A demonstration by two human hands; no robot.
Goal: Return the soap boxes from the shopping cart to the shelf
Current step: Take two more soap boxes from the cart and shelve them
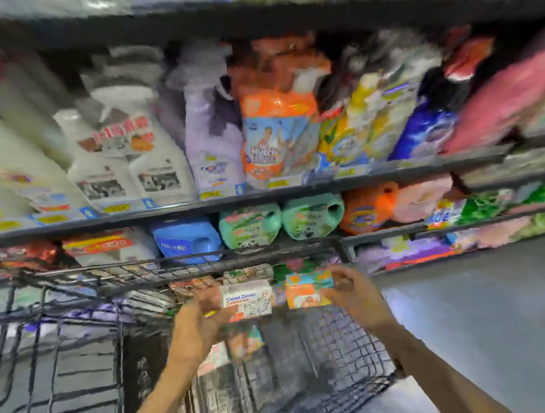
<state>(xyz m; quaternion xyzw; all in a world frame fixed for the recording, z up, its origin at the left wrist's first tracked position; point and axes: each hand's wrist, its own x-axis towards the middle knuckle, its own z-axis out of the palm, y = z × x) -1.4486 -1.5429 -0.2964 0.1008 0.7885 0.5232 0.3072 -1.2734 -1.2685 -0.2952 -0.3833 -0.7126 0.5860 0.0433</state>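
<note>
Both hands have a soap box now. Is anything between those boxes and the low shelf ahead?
Yes. The cart's front wire wall rises between the white soap box in the left hand, the orange soap box in the right hand, and the low shelf's stacked boxes.

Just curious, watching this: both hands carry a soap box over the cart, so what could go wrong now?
The left hand holds the white box by one end only, so it might slip into the cart. The right hand carries the orange box close beside it; they could bump.
</note>
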